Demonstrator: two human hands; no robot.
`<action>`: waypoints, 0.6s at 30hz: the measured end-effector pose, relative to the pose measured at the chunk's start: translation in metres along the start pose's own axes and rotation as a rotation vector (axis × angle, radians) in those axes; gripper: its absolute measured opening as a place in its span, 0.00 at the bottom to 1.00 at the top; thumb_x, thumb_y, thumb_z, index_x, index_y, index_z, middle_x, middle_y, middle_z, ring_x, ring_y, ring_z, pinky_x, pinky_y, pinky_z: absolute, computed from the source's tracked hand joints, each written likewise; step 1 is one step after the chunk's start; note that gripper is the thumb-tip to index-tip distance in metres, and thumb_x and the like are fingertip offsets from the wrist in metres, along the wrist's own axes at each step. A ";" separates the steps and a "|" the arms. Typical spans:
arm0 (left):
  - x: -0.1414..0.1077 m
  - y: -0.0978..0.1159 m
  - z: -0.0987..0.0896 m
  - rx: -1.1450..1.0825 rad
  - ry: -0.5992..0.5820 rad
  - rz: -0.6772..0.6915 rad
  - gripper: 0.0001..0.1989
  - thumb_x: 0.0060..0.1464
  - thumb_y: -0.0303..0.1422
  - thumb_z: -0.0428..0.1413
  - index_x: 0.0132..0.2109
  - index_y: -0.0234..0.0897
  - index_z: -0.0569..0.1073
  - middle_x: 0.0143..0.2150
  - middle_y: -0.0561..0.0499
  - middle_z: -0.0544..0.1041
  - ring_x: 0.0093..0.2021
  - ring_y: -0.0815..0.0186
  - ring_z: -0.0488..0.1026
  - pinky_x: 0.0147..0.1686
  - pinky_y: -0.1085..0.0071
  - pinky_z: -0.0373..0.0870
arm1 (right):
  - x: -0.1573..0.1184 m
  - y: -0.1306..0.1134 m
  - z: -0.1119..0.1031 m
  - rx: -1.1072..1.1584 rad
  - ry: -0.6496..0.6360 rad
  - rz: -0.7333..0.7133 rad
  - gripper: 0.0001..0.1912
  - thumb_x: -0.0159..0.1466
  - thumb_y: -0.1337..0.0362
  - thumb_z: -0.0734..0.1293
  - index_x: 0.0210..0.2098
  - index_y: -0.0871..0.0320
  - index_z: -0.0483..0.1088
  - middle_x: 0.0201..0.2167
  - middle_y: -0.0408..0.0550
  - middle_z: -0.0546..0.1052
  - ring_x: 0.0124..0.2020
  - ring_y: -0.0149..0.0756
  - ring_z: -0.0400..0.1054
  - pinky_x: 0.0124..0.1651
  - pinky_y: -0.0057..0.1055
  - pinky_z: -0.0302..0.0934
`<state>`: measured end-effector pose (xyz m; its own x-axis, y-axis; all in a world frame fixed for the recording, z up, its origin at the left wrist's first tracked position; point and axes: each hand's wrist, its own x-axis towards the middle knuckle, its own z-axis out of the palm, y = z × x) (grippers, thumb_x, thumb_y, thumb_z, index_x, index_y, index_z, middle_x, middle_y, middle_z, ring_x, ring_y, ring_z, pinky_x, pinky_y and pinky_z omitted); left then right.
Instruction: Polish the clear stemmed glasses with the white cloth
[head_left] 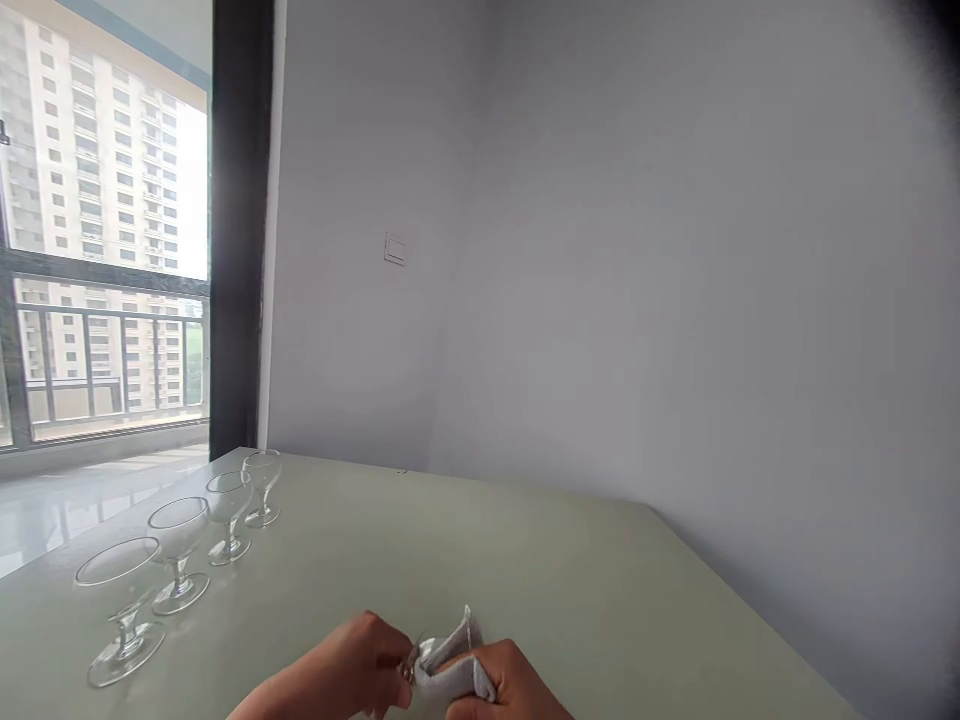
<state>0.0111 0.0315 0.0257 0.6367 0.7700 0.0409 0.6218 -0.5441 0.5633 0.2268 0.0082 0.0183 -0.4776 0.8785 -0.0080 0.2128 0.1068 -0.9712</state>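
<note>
My left hand point(352, 665) grips the foot of a clear stemmed glass point(420, 652) at the bottom middle of the view, low over the pale table point(570, 600). My right hand point(506, 685) is closed on a grey cloth point(454, 660) that is wrapped around the bowl of that glass. Most of the glass is hidden by the cloth and my fingers.
Several clear stemmed glasses stand in a row along the table's left side, from the nearest glass point(120, 610) to the farthest glass point(262, 487). A white wall point(600, 300) with a switch plate point(394, 249) lies behind. A window with a railing point(105, 330) is at the left.
</note>
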 end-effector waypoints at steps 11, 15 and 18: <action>0.010 0.004 0.014 0.401 0.404 0.087 0.14 0.52 0.44 0.55 0.35 0.38 0.74 0.25 0.52 0.76 0.27 0.64 0.71 0.35 0.66 0.64 | 0.011 0.019 0.003 0.380 0.253 0.030 0.23 0.44 0.51 0.73 0.30 0.64 0.74 0.17 0.39 0.63 0.20 0.27 0.52 0.26 0.25 0.48; 0.003 -0.002 0.007 -0.371 -0.048 -0.060 0.26 0.49 0.56 0.49 0.25 0.36 0.71 0.17 0.56 0.67 0.19 0.71 0.63 0.21 0.76 0.58 | -0.002 0.004 -0.003 0.033 0.009 0.023 0.07 0.48 0.62 0.71 0.20 0.60 0.72 0.15 0.37 0.58 0.18 0.25 0.47 0.22 0.26 0.41; 0.002 -0.001 0.006 -0.351 -0.026 -0.060 0.25 0.50 0.54 0.49 0.27 0.36 0.73 0.20 0.54 0.70 0.22 0.69 0.66 0.23 0.75 0.61 | -0.002 0.005 -0.005 0.057 0.075 0.053 0.06 0.46 0.63 0.71 0.19 0.60 0.72 0.15 0.37 0.60 0.18 0.26 0.49 0.23 0.25 0.44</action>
<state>0.0143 0.0320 0.0200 0.6180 0.7859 -0.0195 0.4666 -0.3467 0.8137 0.2327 0.0092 0.0143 -0.4011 0.9150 -0.0438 0.1861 0.0346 -0.9819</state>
